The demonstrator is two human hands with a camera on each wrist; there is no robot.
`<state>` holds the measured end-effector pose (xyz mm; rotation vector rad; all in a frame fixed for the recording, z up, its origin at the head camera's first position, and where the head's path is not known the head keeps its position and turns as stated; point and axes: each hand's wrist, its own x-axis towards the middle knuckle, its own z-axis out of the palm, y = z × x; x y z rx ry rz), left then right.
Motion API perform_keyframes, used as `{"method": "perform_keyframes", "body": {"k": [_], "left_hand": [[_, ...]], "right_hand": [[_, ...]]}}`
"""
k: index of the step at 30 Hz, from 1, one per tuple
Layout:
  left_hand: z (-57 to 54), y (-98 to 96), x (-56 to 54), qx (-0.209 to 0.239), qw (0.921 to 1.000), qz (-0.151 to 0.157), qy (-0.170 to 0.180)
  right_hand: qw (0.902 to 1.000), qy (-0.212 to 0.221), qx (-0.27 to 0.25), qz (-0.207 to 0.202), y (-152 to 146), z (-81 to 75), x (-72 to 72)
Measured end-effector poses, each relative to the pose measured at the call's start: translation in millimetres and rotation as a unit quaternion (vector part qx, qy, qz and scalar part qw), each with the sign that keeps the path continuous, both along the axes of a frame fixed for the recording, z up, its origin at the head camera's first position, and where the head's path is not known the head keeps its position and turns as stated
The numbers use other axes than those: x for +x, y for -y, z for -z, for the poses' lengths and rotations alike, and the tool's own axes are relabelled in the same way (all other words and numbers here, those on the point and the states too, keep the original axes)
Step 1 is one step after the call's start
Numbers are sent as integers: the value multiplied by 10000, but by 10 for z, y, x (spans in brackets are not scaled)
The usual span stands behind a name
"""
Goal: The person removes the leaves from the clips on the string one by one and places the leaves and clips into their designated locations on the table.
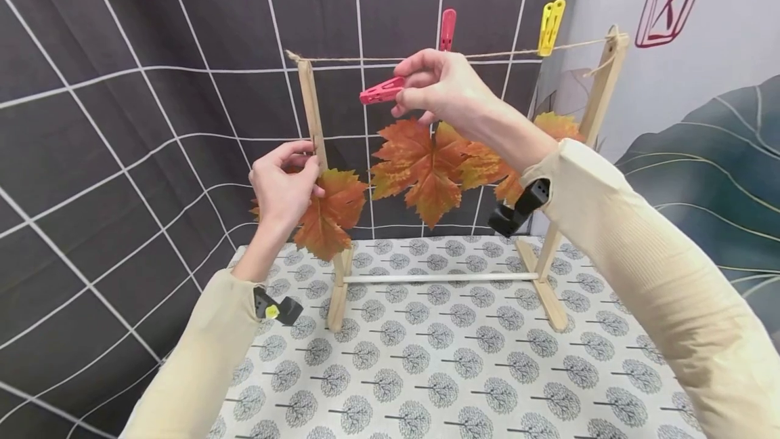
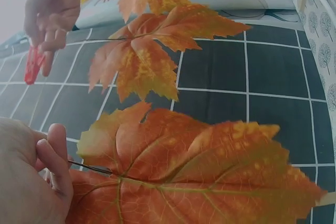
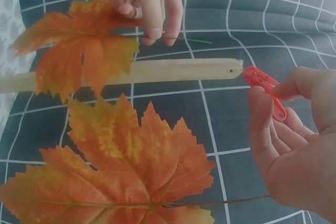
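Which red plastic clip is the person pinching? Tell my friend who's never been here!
Find the pale wooden stand with thin beige twine strung across its top. Below that twine, the person's right-hand grip pinches a red plastic clothespin, nearly sideways. Its neighbours, a second red plastic clothespin and a yellow plastic clothespin, stand upright on the twine; this one alone is off it.
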<state>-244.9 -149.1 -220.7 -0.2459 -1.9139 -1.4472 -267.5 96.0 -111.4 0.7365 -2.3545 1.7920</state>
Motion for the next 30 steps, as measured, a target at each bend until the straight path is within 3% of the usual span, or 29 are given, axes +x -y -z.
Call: {"method": "perform_keyframes", "body": {"k": [9,30], "left_hand": [[56,81,55,-144,9997,-129,147],[489,260,257,-463,9977,-321,386]], "right_hand": [[9999,33,-65,-76,-124,122,58],[9999,116,98,-42,-434,449,202]]}}
